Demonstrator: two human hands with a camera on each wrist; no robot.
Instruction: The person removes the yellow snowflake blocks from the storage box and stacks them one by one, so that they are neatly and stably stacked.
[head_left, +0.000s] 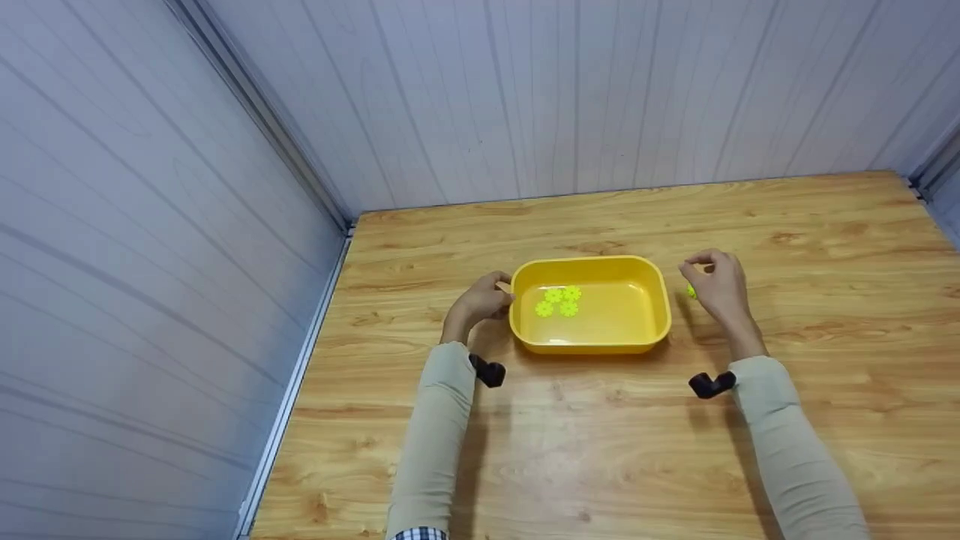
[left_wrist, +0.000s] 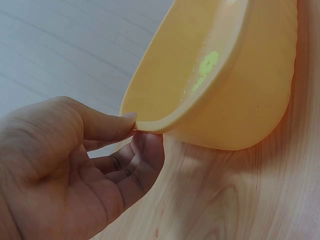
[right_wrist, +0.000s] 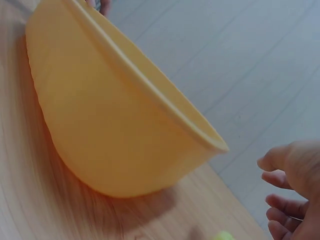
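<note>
White panelled walls (head_left: 600, 105) are seen across the top and left of the head frame. Below them, a wood-grain counter (head_left: 585, 427) fills the middle and lower right; all the work is carried on it.

Two beige sleeves (head_left: 799, 450) are extended up from the bottom edge, one to each side of the basin, so both ends can be reached.

Yellow plastic basin (head_left: 600, 268): set right of frame centre, long side across the picture, mouth up. Contents are thus left visible and reachable from above.

Left hand (head_left: 484, 300): basin rim gripped at its left end, thumb over the edge, fingers curled beneath. Presumably the basin is being steadied; a light plastic tub would likely slide if nudged.

Right hand (head_left: 718, 285): held just off the basin's right end, fingers loosely bent, gap seen between thumb and index in the right wrist view. Nothing seems to be gripped.

Black wrist mounts (head_left: 711, 384): worn on the inner side of each cuff, probably so each hand is kept in camera view.

Yellow-green flower pieces (head_left: 569, 308): four grouped on the basin floor, left half. Another yellow-green piece (head_left: 691, 291) is seen beside the right hand, apparently on the counter, partly hidden.
</note>
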